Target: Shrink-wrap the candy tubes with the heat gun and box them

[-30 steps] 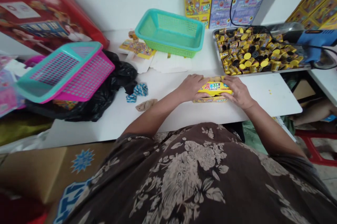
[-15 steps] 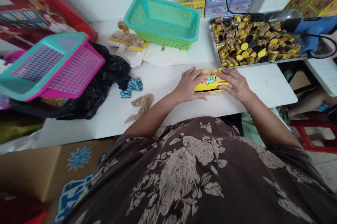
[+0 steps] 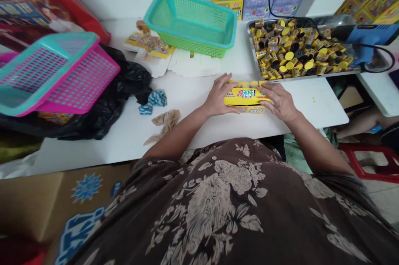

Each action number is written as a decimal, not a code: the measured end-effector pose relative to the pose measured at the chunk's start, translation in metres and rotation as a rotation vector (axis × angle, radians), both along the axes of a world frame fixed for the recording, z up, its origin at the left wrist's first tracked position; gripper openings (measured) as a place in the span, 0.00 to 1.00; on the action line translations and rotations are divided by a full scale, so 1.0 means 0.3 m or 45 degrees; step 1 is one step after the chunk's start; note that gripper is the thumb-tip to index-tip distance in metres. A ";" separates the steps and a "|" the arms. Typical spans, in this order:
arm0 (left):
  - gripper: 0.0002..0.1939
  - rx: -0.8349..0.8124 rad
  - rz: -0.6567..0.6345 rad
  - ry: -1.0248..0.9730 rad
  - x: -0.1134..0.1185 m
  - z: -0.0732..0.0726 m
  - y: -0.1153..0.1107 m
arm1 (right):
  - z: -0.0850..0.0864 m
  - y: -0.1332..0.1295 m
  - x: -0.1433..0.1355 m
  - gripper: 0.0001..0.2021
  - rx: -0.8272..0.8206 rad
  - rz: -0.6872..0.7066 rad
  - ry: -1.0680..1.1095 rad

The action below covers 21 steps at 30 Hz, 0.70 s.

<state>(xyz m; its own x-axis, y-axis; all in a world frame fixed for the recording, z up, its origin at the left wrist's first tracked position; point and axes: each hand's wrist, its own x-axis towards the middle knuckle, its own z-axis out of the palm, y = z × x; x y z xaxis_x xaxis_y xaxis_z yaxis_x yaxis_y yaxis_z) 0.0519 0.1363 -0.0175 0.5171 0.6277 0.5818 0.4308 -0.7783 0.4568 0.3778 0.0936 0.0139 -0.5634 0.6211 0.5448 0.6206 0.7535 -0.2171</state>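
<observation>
A yellow printed cardboard box (image 3: 245, 95) lies on the white table in front of me, with a row of round yellow lids along its top edge. A dark gap runs between its yellow flap and the lower front wall. My left hand (image 3: 218, 95) is at the box's left end, thumb low by the front and fingers at the back. Around the right end, my right hand (image 3: 280, 101) is closed, thumb pressed on the yellow front and fingers over the top. The inside of the box is mostly hidden.
Behind the box, a metal tray (image 3: 257, 55) holds many small yellow cups. A green basket (image 3: 190, 42) stands at the back, beside flat cardboard pieces (image 3: 195, 65). Pink and teal baskets (image 3: 84, 76) rest on a black bag at left. A blue cloth (image 3: 157, 99) lies nearby.
My left hand has slid a little to the left along the box, so more of its printed front shows. The right hand keeps its hold. The view has shifted slightly.
</observation>
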 end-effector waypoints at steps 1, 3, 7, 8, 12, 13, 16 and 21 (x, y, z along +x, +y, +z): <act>0.62 0.001 0.005 -0.036 0.001 -0.010 0.002 | -0.001 -0.002 -0.002 0.29 0.002 -0.018 -0.001; 0.64 0.007 -0.009 -0.091 0.003 -0.032 0.007 | -0.004 -0.008 -0.003 0.29 0.016 -0.049 -0.014; 0.62 0.018 -0.072 -0.175 0.001 -0.072 0.023 | 0.002 -0.007 0.016 0.32 -0.004 -0.022 -0.081; 0.61 0.014 -0.082 -0.196 -0.001 -0.078 0.026 | 0.008 -0.005 0.023 0.32 -0.019 0.001 -0.088; 0.62 -0.011 -0.090 -0.248 0.001 -0.085 0.030 | 0.030 -0.003 0.034 0.30 -0.060 0.042 -0.053; 0.64 -0.014 -0.084 -0.245 0.004 -0.083 0.028 | 0.032 -0.004 0.033 0.29 -0.062 0.037 -0.038; 0.68 -0.030 -0.045 -0.188 0.012 -0.068 0.021 | 0.029 -0.011 0.024 0.27 -0.043 0.023 0.002; 0.69 -0.056 -0.002 -0.100 0.018 -0.048 0.012 | 0.030 -0.017 0.023 0.25 0.007 0.002 -0.063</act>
